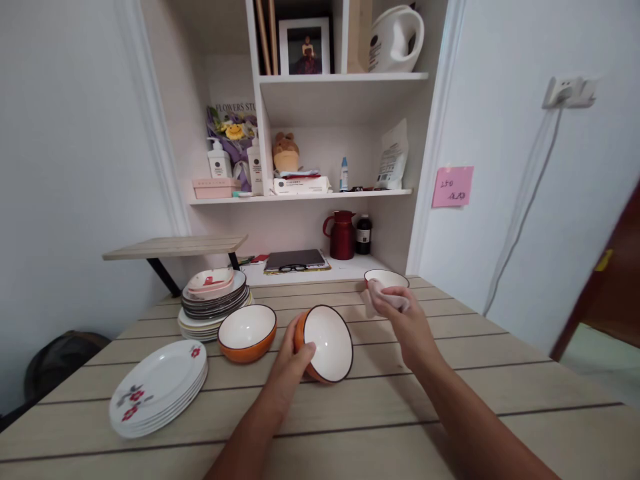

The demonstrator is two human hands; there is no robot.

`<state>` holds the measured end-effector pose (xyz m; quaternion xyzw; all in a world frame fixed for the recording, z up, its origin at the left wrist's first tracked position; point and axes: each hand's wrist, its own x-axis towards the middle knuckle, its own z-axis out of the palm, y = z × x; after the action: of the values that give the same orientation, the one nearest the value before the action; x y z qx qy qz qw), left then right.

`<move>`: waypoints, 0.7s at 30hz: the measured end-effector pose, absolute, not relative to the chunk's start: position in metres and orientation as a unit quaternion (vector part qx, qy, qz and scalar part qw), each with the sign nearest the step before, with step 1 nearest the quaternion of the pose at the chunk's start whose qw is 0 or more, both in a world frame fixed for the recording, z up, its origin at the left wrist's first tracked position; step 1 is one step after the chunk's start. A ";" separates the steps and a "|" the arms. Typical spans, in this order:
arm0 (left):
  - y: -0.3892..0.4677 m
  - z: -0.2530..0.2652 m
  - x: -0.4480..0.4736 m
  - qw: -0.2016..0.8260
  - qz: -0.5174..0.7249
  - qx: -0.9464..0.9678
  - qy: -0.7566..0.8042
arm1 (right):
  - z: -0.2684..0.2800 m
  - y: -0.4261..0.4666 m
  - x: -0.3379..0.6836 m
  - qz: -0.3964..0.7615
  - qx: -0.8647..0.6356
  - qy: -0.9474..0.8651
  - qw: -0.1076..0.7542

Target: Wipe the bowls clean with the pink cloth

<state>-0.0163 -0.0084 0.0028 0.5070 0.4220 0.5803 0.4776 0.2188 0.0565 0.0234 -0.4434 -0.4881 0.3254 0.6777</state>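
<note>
My left hand (294,357) grips an orange bowl (330,343) by its left side, thumb over the rim. The bowl is tilted, its white inside turned toward the right. A crumpled pale cloth (387,298) is pinched in my right hand (403,313), held apart from the bowl. Behind that hand stands another bowl (385,277), white inside with a dark rim, partly covered by the cloth. Just left of my left hand, a second orange bowl (247,330) sits upright on the table.
Oval plates with red flowers (160,383) are stacked at the left front of the wooden table (360,427). Behind them rises a mixed stack of dishes (215,303), close to a small raised shelf (175,247). A red jug (343,235) and a laptop (295,260) occupy the back recess.
</note>
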 end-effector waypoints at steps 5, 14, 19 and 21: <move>-0.004 -0.003 -0.019 0.505 0.585 0.494 0.399 | 0.022 0.046 0.208 0.393 -0.417 -0.663 0.481; -0.006 0.005 -0.015 0.572 0.646 0.390 0.322 | 0.027 0.040 0.203 0.335 -0.449 -0.637 0.530; -0.010 0.004 -0.015 0.610 0.618 0.391 0.306 | 0.022 0.038 0.193 0.409 -0.449 -0.671 0.425; -0.011 0.002 -0.016 0.627 0.594 0.402 0.304 | 0.014 0.042 0.190 0.391 -0.473 -0.664 0.427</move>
<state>-0.0160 -0.0107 0.0022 0.4021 0.3044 0.5938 0.6269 0.1896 0.0419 0.0137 -0.4730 -0.6636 0.3914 0.4274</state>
